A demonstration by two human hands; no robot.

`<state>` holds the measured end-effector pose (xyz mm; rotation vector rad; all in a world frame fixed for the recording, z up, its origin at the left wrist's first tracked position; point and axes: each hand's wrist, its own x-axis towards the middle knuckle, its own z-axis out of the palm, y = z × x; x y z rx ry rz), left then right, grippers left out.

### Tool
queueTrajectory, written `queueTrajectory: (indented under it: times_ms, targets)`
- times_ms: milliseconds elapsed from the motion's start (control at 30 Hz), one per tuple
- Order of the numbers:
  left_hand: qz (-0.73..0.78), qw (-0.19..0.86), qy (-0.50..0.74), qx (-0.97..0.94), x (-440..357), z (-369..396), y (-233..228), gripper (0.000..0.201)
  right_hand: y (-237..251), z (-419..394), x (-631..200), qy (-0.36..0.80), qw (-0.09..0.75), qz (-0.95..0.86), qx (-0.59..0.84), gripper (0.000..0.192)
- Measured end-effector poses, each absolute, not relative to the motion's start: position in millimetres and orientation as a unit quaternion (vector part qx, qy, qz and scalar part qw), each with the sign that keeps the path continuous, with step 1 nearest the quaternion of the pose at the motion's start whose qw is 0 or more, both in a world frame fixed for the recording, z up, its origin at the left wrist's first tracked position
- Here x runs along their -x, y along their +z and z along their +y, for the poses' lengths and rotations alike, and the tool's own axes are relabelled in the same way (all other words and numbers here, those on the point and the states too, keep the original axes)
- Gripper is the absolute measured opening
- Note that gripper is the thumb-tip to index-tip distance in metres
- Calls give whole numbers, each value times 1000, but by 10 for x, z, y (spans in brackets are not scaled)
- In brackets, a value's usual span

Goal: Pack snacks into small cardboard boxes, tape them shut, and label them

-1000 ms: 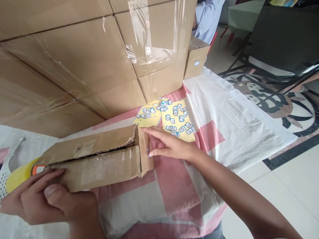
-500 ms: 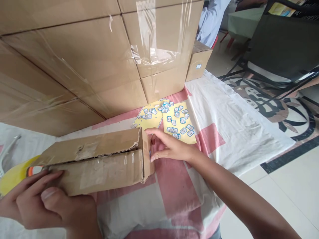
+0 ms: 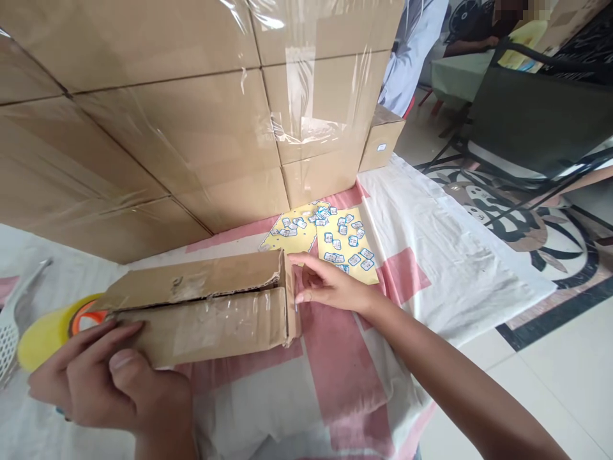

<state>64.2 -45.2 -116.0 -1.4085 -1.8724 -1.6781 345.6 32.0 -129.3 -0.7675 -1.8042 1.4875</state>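
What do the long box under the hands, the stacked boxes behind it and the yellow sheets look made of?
Long box: brown corrugated cardboard, matte, with torn flap edges and old clear tape. Stacked boxes: the same cardboard, glossy where clear tape or film glints. Yellow sheets: likely sticker backing paper carrying small blue-and-white labels.

A long, narrow cardboard box lies on its side on the cloth, running left to right — worn brown card, scuffed and creased, with patches of old clear tape on its front face. A slit gapes along its length where the top flap fails to meet the front. The right end flap stands folded shut, its edge ragged. The left end sits against a roll of yellowish tape with an orange core — partly hidden behind the box.
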Motion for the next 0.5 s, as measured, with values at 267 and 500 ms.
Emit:
queueTrajectory:
  times_ms: [267, 500]
  targets:
    - [-561, 212, -616, 511, -674, -444, -1124, 32, -1259, 336, -3450, 625, 295, -674, 262, 87]
    - [-605, 183, -587, 506, -708, -519, -1104, 26, -1267, 326, -3465, 566, 292, -714, 290, 73]
